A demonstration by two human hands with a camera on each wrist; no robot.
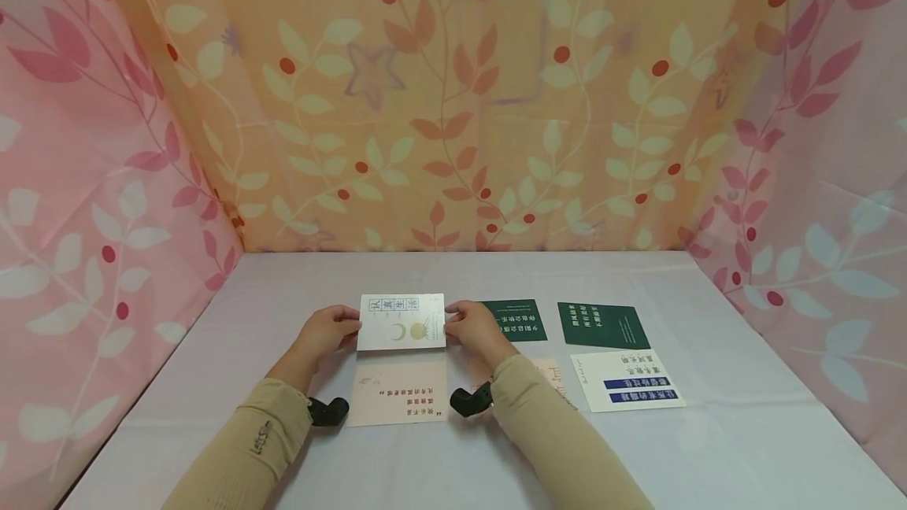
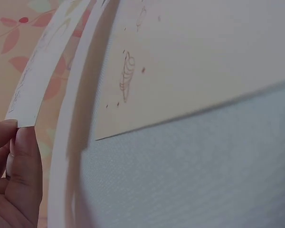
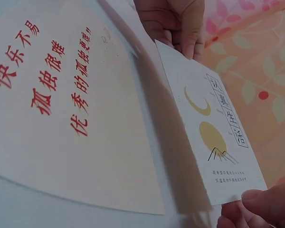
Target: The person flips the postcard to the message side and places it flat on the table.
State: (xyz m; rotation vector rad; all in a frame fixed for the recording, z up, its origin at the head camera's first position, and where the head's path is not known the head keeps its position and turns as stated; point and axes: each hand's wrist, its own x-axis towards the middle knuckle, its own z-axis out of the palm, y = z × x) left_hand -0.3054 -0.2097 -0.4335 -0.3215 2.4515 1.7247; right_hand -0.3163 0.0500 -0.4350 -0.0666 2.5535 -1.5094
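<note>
Both hands hold a white card [image 1: 401,321] with a gold moon and sun and a row of boxed blue characters. My left hand [image 1: 324,337] pinches its left edge between thumb and fingers, as the left wrist view also shows at the card's corner [image 2: 42,71]. On the opposite edge, my right hand [image 1: 482,333] pinches it the same way. The card is raised off the table, with its shadow beneath in the right wrist view. Just nearer the body lies a cream card [image 1: 399,392] with red characters and a small drawing.
Right of the hands lie a green card [image 1: 524,319], partly behind the right hand, and a peach card [image 1: 549,372], partly under the right forearm. Farther right are another green card [image 1: 602,325] and a white card with blue bands [image 1: 627,380]. Patterned cloth [image 1: 453,101] surrounds the white table [image 1: 751,415].
</note>
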